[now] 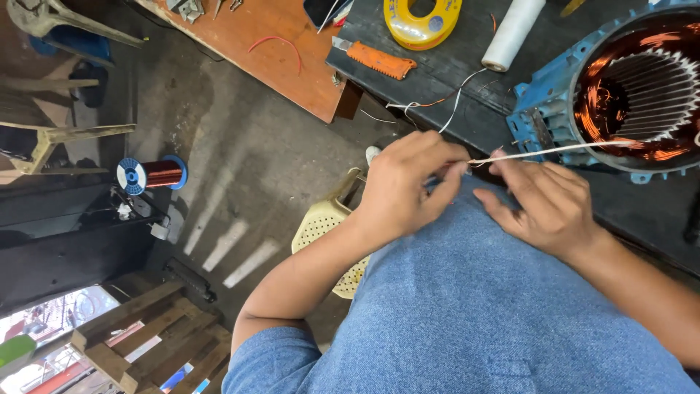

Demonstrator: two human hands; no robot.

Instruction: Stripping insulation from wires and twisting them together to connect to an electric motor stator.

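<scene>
Both hands sit over the person's lap, right at the edge of the dark tabletop (pixel 437 80). The left hand (pixel 405 186) is curled narrow, thumb and fingertips pinched on the near end of a thin white sleeve (pixel 554 149) — looks like insulation tubing over a wire, but it's too thin to say for sure. The right hand (pixel 543 204) is loosely open, fingers bent, its fingertips touching the sleeve just beside the left hand's pinch; I can't tell if it actually grips it.

The sleeve runs from the hands out to the right and up into the blue motor stator (pixel 634 87) lying on the tabletop, its open bore showing copper windings (pixel 598 109) and white slot liners.

Other stuff on the tabletop: a yellow tape roll (pixel 423 22), an orange utility knife (pixel 379 60) near the edge, a white roll (pixel 514 33) and some loose white and orange wire bits (pixel 437 102) between the knife and the stator. A wooden board (pixel 270 51) butts up against the left of the tabletop.

Down on the floor side — a blue spool of copper wire (pixel 152 175) sits well apart to the left, and a cream plastic stool (pixel 328 233) is under the left forearm.
</scene>
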